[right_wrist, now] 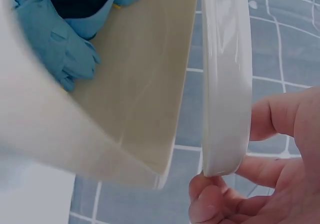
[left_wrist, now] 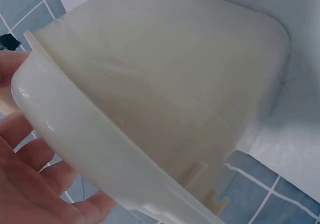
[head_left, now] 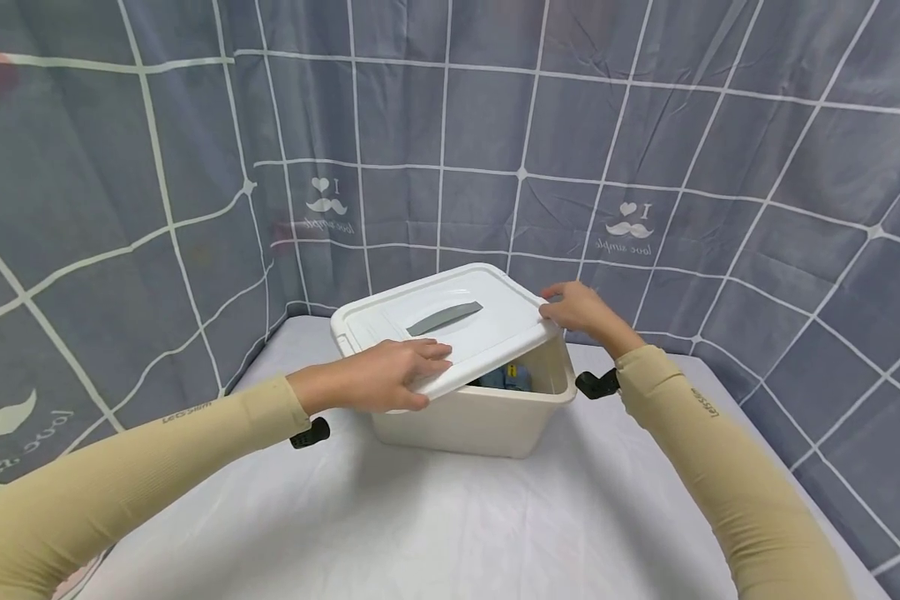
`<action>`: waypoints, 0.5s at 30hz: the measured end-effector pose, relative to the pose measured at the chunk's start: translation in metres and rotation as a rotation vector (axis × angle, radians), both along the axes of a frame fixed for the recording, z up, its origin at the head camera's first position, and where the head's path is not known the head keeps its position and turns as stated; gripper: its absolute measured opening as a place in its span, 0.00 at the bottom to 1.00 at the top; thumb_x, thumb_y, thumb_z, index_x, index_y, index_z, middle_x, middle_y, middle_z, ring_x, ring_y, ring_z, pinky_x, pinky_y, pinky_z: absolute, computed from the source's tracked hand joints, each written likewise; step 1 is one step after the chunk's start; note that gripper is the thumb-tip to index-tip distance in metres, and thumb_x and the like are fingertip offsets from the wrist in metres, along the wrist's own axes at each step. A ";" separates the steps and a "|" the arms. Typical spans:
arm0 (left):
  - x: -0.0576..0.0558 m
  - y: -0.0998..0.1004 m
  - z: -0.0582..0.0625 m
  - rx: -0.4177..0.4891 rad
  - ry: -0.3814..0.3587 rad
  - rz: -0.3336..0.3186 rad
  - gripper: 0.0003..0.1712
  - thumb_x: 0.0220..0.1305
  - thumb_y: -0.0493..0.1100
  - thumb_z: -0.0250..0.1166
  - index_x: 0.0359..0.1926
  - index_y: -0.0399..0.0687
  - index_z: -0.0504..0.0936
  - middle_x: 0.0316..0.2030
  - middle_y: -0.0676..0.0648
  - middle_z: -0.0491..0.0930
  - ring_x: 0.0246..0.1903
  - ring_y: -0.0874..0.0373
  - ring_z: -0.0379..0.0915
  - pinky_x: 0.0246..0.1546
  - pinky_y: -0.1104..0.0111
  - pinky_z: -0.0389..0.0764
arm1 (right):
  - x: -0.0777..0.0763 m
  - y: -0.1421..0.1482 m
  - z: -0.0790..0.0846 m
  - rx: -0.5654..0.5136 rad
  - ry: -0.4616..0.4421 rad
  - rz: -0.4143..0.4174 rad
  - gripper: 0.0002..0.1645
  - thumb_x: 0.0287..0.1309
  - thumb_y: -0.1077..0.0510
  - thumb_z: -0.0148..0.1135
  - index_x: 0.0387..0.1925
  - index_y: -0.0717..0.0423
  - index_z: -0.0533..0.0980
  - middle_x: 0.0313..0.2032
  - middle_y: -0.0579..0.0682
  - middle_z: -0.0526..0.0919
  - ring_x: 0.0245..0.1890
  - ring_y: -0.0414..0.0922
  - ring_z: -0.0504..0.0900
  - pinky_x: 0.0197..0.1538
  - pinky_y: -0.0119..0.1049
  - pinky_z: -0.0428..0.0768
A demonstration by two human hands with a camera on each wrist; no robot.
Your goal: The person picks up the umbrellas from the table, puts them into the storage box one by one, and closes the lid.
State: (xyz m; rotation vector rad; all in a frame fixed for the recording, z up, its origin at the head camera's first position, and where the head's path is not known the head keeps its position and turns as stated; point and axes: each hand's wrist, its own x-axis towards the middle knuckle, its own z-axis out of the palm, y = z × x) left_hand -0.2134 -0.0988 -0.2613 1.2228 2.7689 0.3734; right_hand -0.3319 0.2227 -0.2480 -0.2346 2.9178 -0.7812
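A white plastic lid (head_left: 375, 321) with a grey handle (head_left: 445, 318) sits askew over a white storage box (head_left: 450, 429), its right side raised off the rim. The left hand (head_left: 390, 375) grips the lid's front left edge, fingers spread across the top; the left wrist view shows the edge between thumb and fingers. At the far right corner, the right hand (head_left: 581, 308) pinches the lid, fingertips curled beneath it. Through the gap appears a soft blue fabric item (right_wrist: 55, 38) with a dark opening, partly hidden by the box wall.
The box stands on a white-covered table (head_left: 450, 525). Grey curtains (head_left: 480, 117) with white grid lines hang close behind and at both sides. A black wrist-camera piece (head_left: 597, 384) sits beside the right wrist, and another (head_left: 310, 433) beneath the left.
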 end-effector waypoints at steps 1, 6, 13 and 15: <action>0.001 0.000 0.000 -0.007 0.001 -0.006 0.35 0.64 0.44 0.63 0.72 0.43 0.70 0.75 0.43 0.62 0.77 0.46 0.53 0.71 0.47 0.62 | 0.003 0.003 -0.002 -0.011 -0.001 0.002 0.34 0.65 0.54 0.52 0.70 0.60 0.68 0.66 0.66 0.72 0.58 0.60 0.78 0.56 0.52 0.79; 0.008 -0.003 0.001 -0.035 -0.017 -0.018 0.35 0.65 0.46 0.63 0.72 0.48 0.70 0.75 0.43 0.61 0.77 0.46 0.52 0.71 0.45 0.61 | 0.021 0.013 -0.012 -0.075 -0.049 0.014 0.35 0.66 0.53 0.51 0.73 0.61 0.64 0.66 0.68 0.71 0.61 0.61 0.77 0.58 0.53 0.79; 0.013 -0.004 0.005 -0.083 -0.045 -0.009 0.35 0.65 0.47 0.64 0.73 0.52 0.70 0.76 0.45 0.60 0.77 0.48 0.50 0.70 0.44 0.61 | 0.043 0.023 -0.021 -0.112 -0.059 0.033 0.37 0.66 0.53 0.50 0.74 0.62 0.62 0.64 0.71 0.71 0.54 0.58 0.80 0.52 0.48 0.81; 0.015 -0.005 0.007 -0.097 -0.031 -0.015 0.35 0.66 0.47 0.64 0.73 0.53 0.70 0.76 0.45 0.61 0.77 0.48 0.52 0.70 0.45 0.62 | 0.046 0.026 -0.024 -0.115 -0.051 0.032 0.37 0.66 0.53 0.50 0.74 0.61 0.62 0.64 0.70 0.72 0.51 0.57 0.81 0.49 0.46 0.81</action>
